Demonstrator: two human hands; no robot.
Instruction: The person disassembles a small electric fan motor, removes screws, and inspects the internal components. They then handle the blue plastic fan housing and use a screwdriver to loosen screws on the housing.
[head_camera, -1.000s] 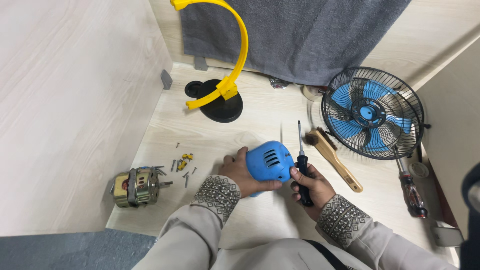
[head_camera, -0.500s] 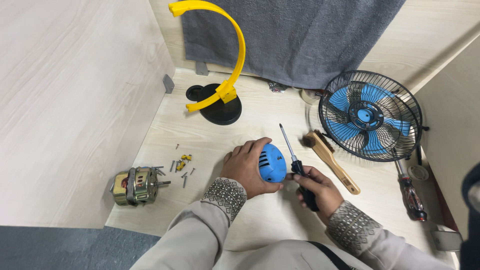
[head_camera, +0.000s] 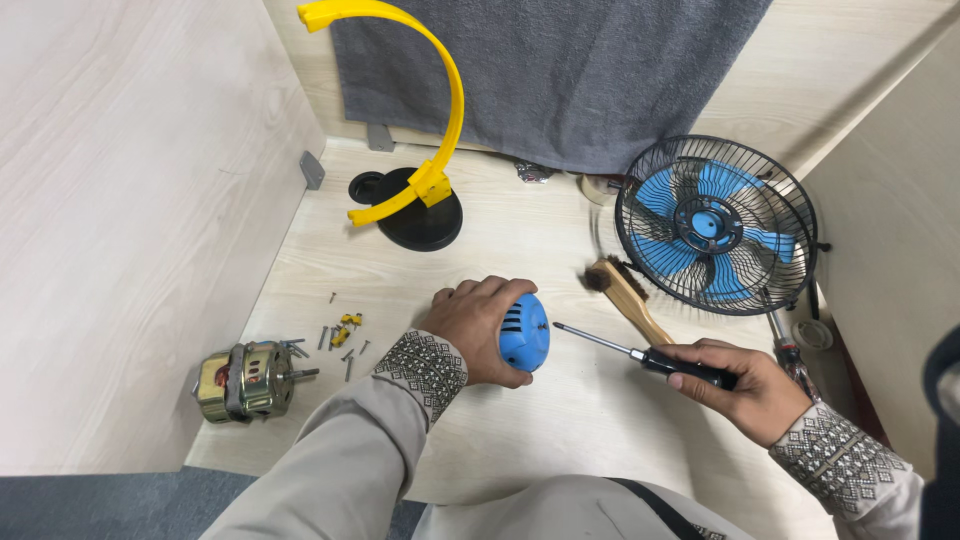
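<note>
— What is the left hand (head_camera: 470, 325) doing?
— It's clasped around a blue cover (head_camera: 525, 333) on the table (head_camera: 520, 235), near its front edge.
— And the right hand (head_camera: 752, 385)?
— Wrapped around a screwdriver (head_camera: 640, 356), tip just beside the cover. A brush (head_camera: 625, 295) and fan (head_camera: 715, 225) lie behind.

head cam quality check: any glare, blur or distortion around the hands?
Head view: even, soft light, no glare; faint shadows under the left hand and blue motor cover. Right hand and screwdriver sharp, no motion blur. Wide-angle lens bends the wall edges; the loose screws are small but resolved.
</note>
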